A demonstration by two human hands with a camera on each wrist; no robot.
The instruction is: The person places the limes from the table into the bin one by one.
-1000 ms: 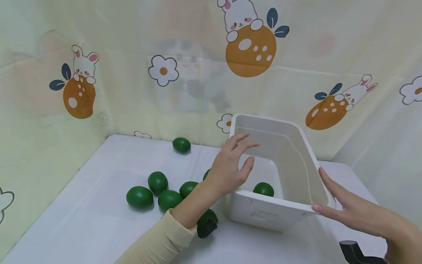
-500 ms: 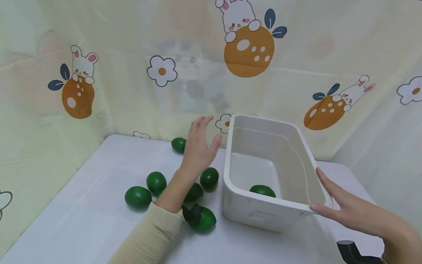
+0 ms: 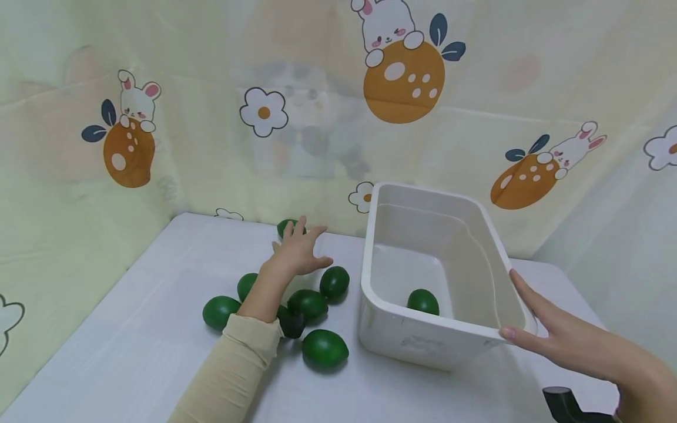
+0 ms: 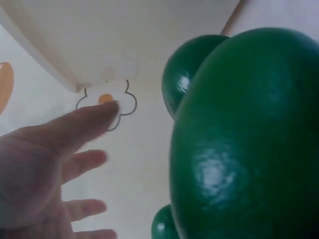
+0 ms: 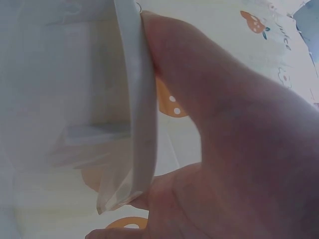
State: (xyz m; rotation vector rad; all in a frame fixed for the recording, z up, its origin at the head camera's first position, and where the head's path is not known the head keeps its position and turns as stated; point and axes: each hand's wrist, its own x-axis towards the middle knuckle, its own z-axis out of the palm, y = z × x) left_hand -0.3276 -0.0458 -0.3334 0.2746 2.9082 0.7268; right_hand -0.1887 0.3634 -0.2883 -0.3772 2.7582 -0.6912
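Several glossy dark green limes [image 3: 325, 349] lie loose on the white table. One more lime [image 3: 423, 302] is inside a white plastic bin [image 3: 412, 341]. My left hand [image 3: 296, 252], its fingers spread and holding nothing, is over the table just in front of the farthest lime [image 3: 285, 227], which it partly covers. In the left wrist view the thumb and fingers [image 4: 82, 127] extend beside a large close lime [image 4: 249, 144]. My right hand [image 3: 555, 323] grips the bin's front right corner, thumb on the front rim and fingers along the right side.
A patterned curtain [image 3: 317, 147] with rabbits, oranges and flowers hangs right behind the table [image 3: 174, 282]. The bin occupies the table's right part. A black strap-like piece [image 3: 560, 405] shows by the right wrist.
My left hand has moved left from above the bin to the far lime, fingers spreading. The right hand and the bin have stayed in place.
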